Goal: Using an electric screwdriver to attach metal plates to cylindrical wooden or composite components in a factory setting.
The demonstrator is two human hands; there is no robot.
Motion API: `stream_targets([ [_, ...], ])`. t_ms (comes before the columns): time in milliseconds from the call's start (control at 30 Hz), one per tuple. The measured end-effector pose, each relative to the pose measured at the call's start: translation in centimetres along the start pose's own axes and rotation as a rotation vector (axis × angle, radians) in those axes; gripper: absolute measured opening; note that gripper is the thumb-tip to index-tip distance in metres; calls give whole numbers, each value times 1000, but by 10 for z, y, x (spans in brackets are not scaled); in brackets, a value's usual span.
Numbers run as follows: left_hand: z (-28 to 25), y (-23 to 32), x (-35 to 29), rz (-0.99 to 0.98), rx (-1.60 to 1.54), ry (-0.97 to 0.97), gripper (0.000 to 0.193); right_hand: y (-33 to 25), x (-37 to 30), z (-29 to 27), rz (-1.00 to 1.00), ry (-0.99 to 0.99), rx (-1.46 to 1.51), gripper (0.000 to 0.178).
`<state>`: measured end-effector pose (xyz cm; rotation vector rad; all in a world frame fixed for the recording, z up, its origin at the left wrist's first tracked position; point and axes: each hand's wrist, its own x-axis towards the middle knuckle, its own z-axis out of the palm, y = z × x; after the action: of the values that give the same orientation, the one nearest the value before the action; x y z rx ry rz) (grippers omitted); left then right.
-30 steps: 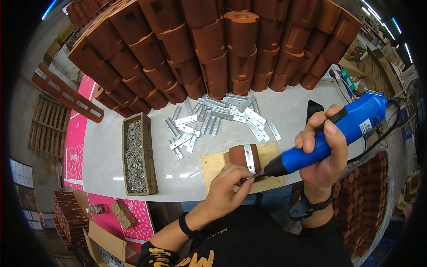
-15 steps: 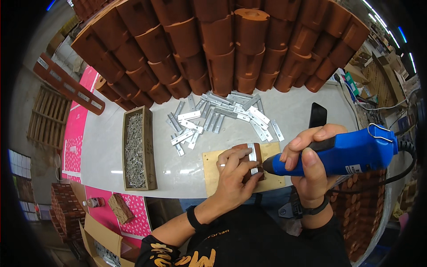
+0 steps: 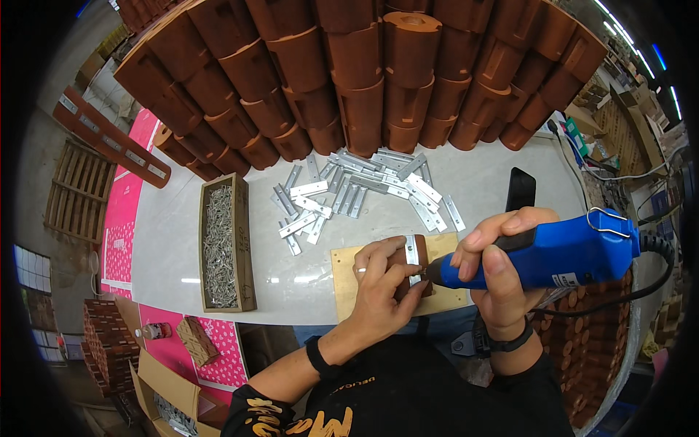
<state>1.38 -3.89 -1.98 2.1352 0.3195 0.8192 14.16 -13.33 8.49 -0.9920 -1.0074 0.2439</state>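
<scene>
At the clock's centre, taken as the brown block (image 3: 424, 253): your rounded piece sits on a pale wooden board (image 3: 346, 291), a metal strip (image 3: 411, 250) lying over its curved top, roughly along the 12-to-6 line. Your left hand (image 3: 382, 288) comes in from 8 o'clock, fingers grasping the block's left side and bent over it; thumb and forefinger come close together by the strip's lower end. Whether you pinch a screw there, cannot tell; the spot is small and partly covered. Your right hand (image 3: 502, 280) is at 3 o'clock, fingers curled firmly round a blue power tool (image 3: 564, 255). Its dark nose points to 9 o'clock, just beside the strip's lower end; contact cannot be made out. Black cable (image 3: 674, 264) leaves the tool's rear at 3 o'clock.

Around your work on the grey table (image 3: 291, 291): loose metal strips (image 3: 373, 184) heaped at 11 o'clock; a long wooden box (image 3: 244, 247) of screws (image 3: 220, 247) at 9; a dark flat object (image 3: 520, 188) between 1 and 2; a tall stack of brown cylinders (image 3: 357, 65) at 12. Farther from you, a brown bar (image 3: 109, 138) bearing several strips at 10 o'clock, and a cardboard carton (image 3: 169, 377) at 8
</scene>
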Motion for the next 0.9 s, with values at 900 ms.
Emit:
stream_targets([
  [900,7,-9,5,-57,-42,-12,33,-11,-11,2,87,28,62,33],
])
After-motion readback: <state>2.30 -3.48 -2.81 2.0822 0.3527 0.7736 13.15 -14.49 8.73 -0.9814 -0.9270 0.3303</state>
